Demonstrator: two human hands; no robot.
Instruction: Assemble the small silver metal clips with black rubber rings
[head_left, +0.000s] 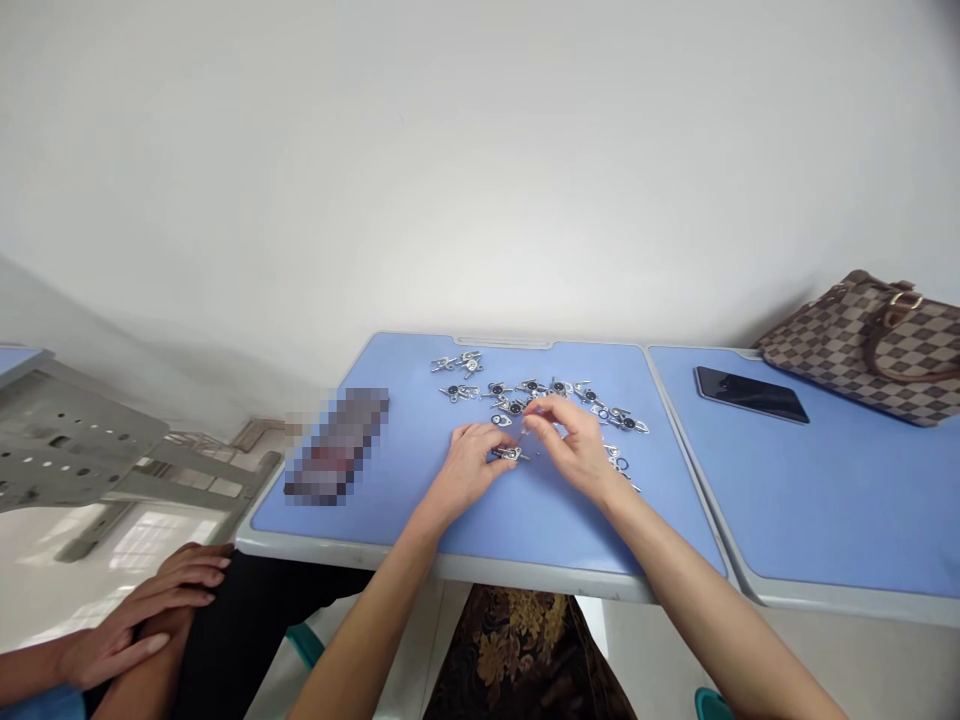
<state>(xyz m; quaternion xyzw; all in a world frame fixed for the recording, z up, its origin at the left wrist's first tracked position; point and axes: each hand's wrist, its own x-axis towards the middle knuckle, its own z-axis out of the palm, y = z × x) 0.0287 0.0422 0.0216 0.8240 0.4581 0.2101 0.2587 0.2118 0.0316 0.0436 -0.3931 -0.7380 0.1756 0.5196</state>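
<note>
My left hand (pixel 474 462) rests on the blue desk, its thumb and fingers closed around a small silvery metal fitting (pixel 511 454) with an oval plate and a short pin. Above that fitting, the thumb and index finger of my right hand (pixel 571 445) are pinched together. Something small may be between those fingertips, but it is too tiny to make out. A loose oval metal plate (pixel 501 420) lies just beyond my left fingers. Behind and right of my hands are several fittings with black round centres (pixel 532 386), partly hidden by the right hand.
Several all-silver fittings (pixel 469 362) lie at the desk's back. A pixelated dark object (pixel 337 450) is on the left. Across a seam, the right desk (pixel 847 500) holds a phone (pixel 751 394) and a checked handbag (pixel 862 345). Another person's hands (pixel 150 610) rest at lower left.
</note>
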